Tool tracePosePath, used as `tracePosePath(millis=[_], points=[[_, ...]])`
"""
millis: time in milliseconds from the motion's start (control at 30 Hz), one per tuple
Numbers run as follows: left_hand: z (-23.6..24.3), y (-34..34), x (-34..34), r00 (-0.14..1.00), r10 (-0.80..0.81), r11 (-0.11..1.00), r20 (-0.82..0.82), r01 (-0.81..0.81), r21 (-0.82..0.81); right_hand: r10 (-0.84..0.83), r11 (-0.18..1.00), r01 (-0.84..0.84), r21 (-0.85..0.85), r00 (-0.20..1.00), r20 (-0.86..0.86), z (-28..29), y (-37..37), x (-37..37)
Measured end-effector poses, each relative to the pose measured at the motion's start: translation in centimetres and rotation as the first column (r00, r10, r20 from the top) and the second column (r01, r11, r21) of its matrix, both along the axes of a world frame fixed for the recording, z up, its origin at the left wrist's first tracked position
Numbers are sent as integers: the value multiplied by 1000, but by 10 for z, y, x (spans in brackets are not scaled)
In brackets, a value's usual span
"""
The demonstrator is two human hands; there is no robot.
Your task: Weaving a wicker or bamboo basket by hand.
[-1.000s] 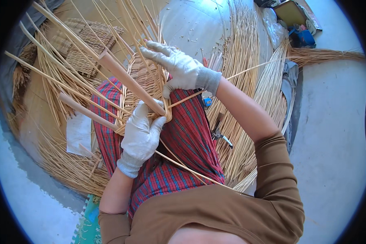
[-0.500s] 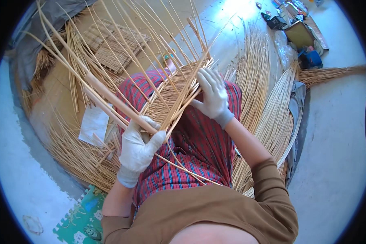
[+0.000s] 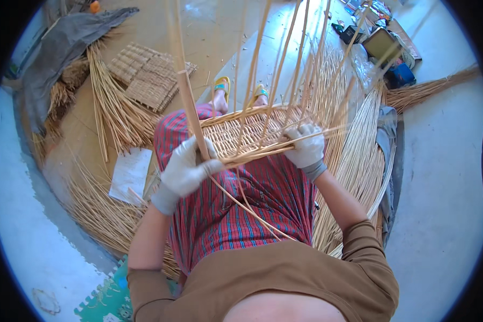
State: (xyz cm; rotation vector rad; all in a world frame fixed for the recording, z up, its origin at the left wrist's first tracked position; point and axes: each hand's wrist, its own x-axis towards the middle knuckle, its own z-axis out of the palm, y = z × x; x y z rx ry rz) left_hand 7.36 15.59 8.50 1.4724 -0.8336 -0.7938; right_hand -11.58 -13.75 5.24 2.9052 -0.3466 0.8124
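Note:
A woven wicker basket base (image 3: pixel 236 129) lies crosswise above my lap, long rods (image 3: pixel 276 70) standing up from it and a thicker peeled stick (image 3: pixel 189 102) at its left corner. My left hand (image 3: pixel 188 166), in a white glove, is closed round that corner beside the thick stick. My right hand (image 3: pixel 303 142), also gloved, is closed on the right end of the base, with the fingers slightly blurred. Two thin loose rods (image 3: pixel 247 209) hang from the near edge across my red plaid trousers (image 3: pixel 209 231).
Woven mats (image 3: pixel 150 80), reed bundles (image 3: pixel 107 107) and grey cloth (image 3: pixel 64 43) lie at left, above a white paper (image 3: pixel 129 174). Long pale reeds (image 3: pixel 349 188) run along my right. Bags and containers (image 3: pixel 378 45) sit at upper right, a green foam mat (image 3: pixel 107 295) at lower left. My sandalled feet (image 3: pixel 220 91) show ahead.
The base has swung round from lengthwise to nearly crosswise, its far end moving to the right. My right hand has moved right to that end, and my feet have come into view.

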Motion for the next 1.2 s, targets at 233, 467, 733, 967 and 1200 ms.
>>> tracePosePath(millis=[233,467,733,967,1200], points=[[-89,-14,94,955,-97,986,-280,130,102,-163,976,199,85,933,-320,-42,40,24],[-74,-13,96,957,-26,971,-290,94,221,-192,928,251,275,955,-224,-23,72,31],[-90,-6,88,927,12,976,-376,72,206,-98,751,206,628,974,-203,-11,86,63],[-98,-13,74,927,113,974,-357,-32,224,84,814,-140,563,989,125,3,101,173],[-108,-10,77,896,147,978,-418,-70,195,-60,859,18,511,996,67,-19,87,99]])
